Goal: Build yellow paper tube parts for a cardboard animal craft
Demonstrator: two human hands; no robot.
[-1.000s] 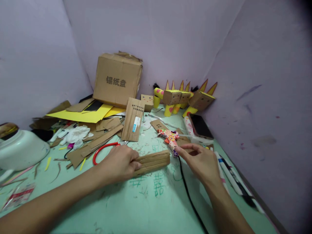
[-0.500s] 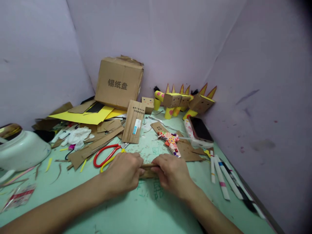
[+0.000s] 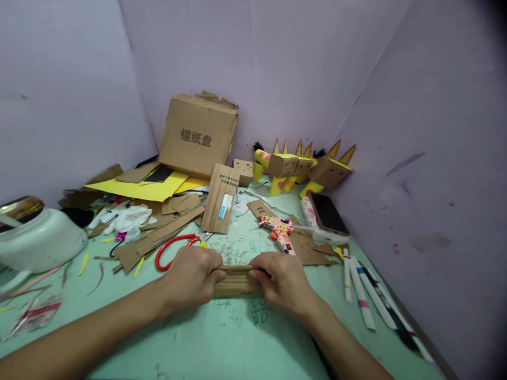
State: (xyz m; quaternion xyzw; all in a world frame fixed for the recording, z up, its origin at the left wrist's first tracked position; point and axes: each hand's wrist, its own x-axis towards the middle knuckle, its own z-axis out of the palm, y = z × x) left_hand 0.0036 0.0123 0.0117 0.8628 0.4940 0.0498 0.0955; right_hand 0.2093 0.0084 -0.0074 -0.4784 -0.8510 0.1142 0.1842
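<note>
A creased piece of cardboard (image 3: 237,279) stands low over the green tabletop in front of me, its top edge folded. My left hand (image 3: 194,274) pinches that edge at the left end. At the right end my right hand (image 3: 279,279) grips the same edge with thumb and fingers. Just behind my left hand lie scissors (image 3: 170,248) with a red handle, partly hidden by the hand. Beyond my right hand is a small colourful patterned bundle (image 3: 279,229) resting on flat cardboard (image 3: 307,248).
A large cardboard box (image 3: 200,137) leans at the back wall, with yellow card (image 3: 137,187) and cardboard scraps at left. Yellow cardboard animals (image 3: 289,166) stand at the back right, near a phone (image 3: 328,211). Several markers (image 3: 362,298) lie right; a white pot (image 3: 37,240) sits left.
My left hand has slid leftward along the cardboard's edge, so the hands are farther apart and more of the cardboard shows. The whole view has shifted slightly.
</note>
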